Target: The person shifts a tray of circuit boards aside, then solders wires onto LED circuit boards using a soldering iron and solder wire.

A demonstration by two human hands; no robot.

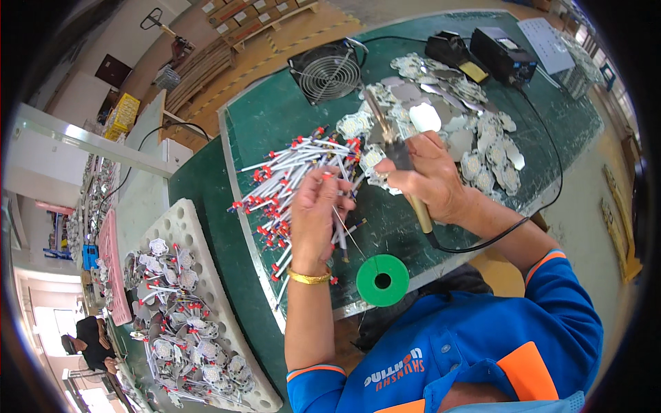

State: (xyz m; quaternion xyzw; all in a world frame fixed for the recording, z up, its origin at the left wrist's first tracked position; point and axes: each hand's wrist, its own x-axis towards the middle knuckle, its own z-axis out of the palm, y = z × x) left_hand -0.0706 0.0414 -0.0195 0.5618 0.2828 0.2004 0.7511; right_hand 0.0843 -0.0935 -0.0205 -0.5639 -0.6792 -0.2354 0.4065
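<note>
My right hand (437,180) is wrapped around a soldering iron (421,215), whose metal barrel points away over the small pale boards. A black cord trails from the iron's rear end. My left hand (318,210) is closed at the near side of a heap of white sleeved wires (292,172) with red and dark ends. A thin solder wire (352,237) runs from a green spool (383,280) up into the left fingers. Something red shows at those fingertips, too small to name. Beyond the hands, white boards with metal plates (492,155) lie loosely piled.
A fan with a round grille (329,77) stands at the table's far edge. The black soldering station (502,55) and an iron stand (451,51) are at the far right. On the left, a pale foam tray (231,330) holds wired boards. Another person (89,344) sits farther left.
</note>
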